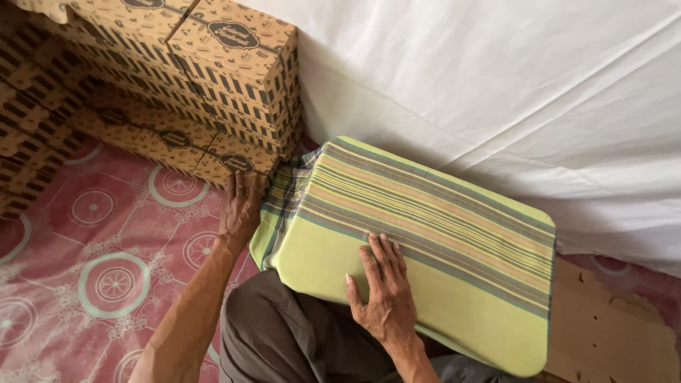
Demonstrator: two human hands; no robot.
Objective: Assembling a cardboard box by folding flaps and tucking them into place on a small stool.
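Note:
A flat board wrapped in lime-green cloth with brown and grey stripes (454, 234) rests across my lap. My right hand (383, 291) lies palm down on its near green part, fingers spread. My left hand (241, 206) reaches past the board's left edge, fingers down against the lowest of the stacked brown printed cardboard boxes (213, 71); whether it grips anything is hidden. My grey trousers (284, 333) show below the board.
Brown patterned boxes are stacked at the upper left, several layers high. A white sheet (496, 85) covers a raised surface behind the board. The floor has a pink mat with round motifs (106, 255). A flat brown cardboard piece (610, 326) lies at lower right.

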